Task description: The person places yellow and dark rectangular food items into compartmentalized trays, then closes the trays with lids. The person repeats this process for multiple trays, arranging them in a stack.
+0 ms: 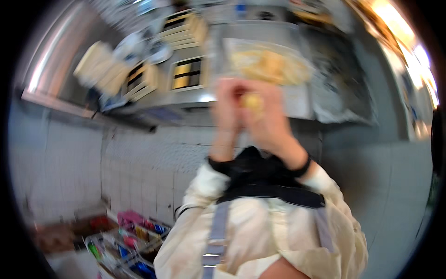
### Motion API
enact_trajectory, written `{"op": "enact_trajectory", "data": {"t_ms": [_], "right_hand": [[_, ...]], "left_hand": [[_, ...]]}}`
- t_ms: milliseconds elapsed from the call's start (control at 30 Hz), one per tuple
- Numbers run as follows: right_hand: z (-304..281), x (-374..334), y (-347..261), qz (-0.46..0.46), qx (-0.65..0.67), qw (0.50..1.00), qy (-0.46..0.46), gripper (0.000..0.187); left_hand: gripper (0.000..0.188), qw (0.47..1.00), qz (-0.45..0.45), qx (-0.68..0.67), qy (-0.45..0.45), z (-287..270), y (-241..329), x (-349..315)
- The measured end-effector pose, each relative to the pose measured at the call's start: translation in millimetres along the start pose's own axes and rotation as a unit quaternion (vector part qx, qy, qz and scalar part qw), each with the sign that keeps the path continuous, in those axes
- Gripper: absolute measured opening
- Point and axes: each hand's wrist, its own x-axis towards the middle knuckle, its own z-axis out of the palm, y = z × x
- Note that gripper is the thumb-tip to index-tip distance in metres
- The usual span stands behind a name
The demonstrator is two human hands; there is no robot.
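Note:
In front of my apron, at the counter's front edge, my two hands meet, smeared by motion. My left hand [226,107] and my right hand [273,114] close round a pale yellow lump [252,101] that looks like dough. Part of the lump shows between them; the fingers are largely hidden. Just beyond lies a larger yellow doughy mass [269,64] on a plastic sheet, on a metal tray [297,100]. Left of my hands stands an open box [188,73] with yellow and black sections inside.
A stack of similar boxes [183,30], another small stack [141,81] and a pale cream bundle [101,69] sit on the counter's left side. A dark, plastic-covered tray [341,74] lies at the right. A crate of colourful packets [127,244] stands low at left.

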Motion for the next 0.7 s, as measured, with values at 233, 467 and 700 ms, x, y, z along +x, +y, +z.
{"op": "enact_trajectory", "data": {"t_ms": [233,467,700], "right_hand": [[-18.7,-20.0,43.5,-0.098,-0.068,0.983,-0.138,0.038],[-72.9,-5.5,81.9,-0.114,-0.089,0.966,-0.213,0.019],[-178.1,7.8,164.7,0.044,-0.167,0.982,-0.081,0.018]], "left_hand": [[0.021,0.968,-0.194,-0.151,0.048,9.4,37.4,-8.1],[0.028,0.981,-0.184,-0.040,0.044,51.7,19.8,17.1],[0.029,0.968,-0.250,-0.019,-0.009,81.2,6.0,56.9]]}}
